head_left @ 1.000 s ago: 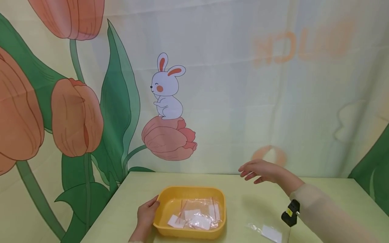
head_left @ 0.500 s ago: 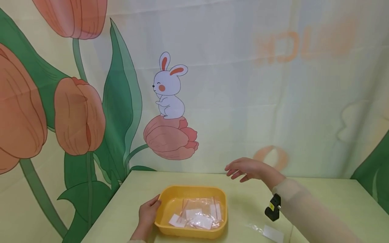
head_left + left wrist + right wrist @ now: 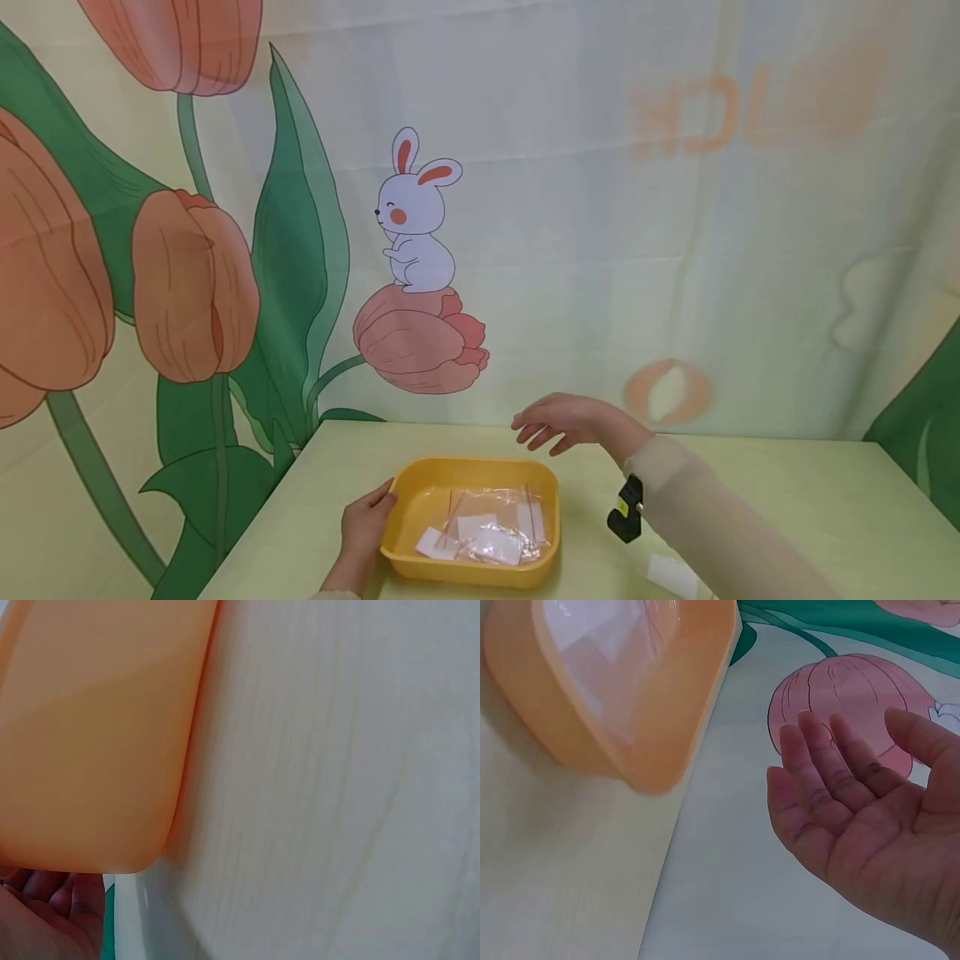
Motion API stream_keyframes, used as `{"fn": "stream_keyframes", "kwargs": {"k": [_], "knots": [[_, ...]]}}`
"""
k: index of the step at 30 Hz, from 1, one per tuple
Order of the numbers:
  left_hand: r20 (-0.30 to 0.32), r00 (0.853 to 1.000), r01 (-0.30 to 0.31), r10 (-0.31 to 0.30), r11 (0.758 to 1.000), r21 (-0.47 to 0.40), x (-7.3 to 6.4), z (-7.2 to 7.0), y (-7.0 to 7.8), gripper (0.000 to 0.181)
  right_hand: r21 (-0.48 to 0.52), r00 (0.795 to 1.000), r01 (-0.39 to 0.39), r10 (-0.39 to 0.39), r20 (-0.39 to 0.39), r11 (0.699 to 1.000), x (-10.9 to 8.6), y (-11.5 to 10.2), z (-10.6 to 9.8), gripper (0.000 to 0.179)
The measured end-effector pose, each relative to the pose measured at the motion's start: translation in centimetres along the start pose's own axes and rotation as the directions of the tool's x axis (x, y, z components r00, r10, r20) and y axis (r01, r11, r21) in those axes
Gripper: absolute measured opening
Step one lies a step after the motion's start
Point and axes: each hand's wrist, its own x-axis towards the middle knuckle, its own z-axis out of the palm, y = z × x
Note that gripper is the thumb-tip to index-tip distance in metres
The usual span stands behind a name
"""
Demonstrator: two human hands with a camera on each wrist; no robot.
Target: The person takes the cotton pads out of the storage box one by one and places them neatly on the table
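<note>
A yellow plastic basin (image 3: 401, 533) stands on the table with several clear zip bags (image 3: 498, 546) inside, some holding white cards. My left hand (image 3: 365, 525) grips the basin's left side, thumb at the rim; in the left wrist view its fingers (image 3: 64, 896) curl by the basin wall (image 3: 97, 750). Above the table, behind and right of the basin, my right hand (image 3: 566, 419) hovers with relaxed fingers and holds nothing. The right wrist view has that palm (image 3: 885, 832) apart from the basin's corner (image 3: 656, 776).
Right of the basin, a white card (image 3: 671, 575), partly hidden by the right sleeve (image 3: 712, 517), lies on the pale green table (image 3: 810, 492). A printed curtain (image 3: 540, 250) with tulips and a rabbit hangs behind the table. A black device (image 3: 626, 510) is strapped at the right wrist.
My right hand has moved left through the air, from above the table's right part toward the basin. The left hand keeps its grip on the basin, which has stayed in place.
</note>
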Motion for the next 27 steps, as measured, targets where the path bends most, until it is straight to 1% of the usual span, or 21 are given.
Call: {"fn": "stream_keyframes", "kwargs": {"k": [4, 10, 14, 19, 27], "knots": [[0.0, 1.0, -0.001, 0.001, 1.0, -0.01, 0.0, 0.0, 0.0, 0.041, 0.0, 1.0, -0.012, 0.012, 0.019, 1.0, 0.9, -0.4, 1.0, 0.041], [0.003, 1.0, 0.0, 0.0, 1.0, -0.018, 0.2, 0.1, -0.3, 0.041, 0.044, 0.998, -0.049, 0.047, 0.042, 0.998, 2.5, -0.1, 2.1, 0.038], [-0.005, 1.0, -0.001, 0.0, 1.0, -0.016, 0.3, 0.2, -0.4, 0.04, 0.074, 0.998, -0.063, 0.06, 0.032, 0.995, 3.3, 0.2, 2.7, 0.037], [-0.008, 1.0, 0.007, -0.007, 1.0, -0.014, 0.3, 0.2, -0.5, 0.04, 0.085, 0.997, -0.073, 0.072, 0.016, 0.994, 3.9, 0.3, 3.3, 0.038], [0.003, 1.0, 0.006, -0.006, 1.0, -0.013, 0.2, 0.0, -0.2, 0.041, 0.109, 0.991, -0.132, 0.134, -0.011, 0.985, 4.7, 0.6, 4.4, 0.036]]}}
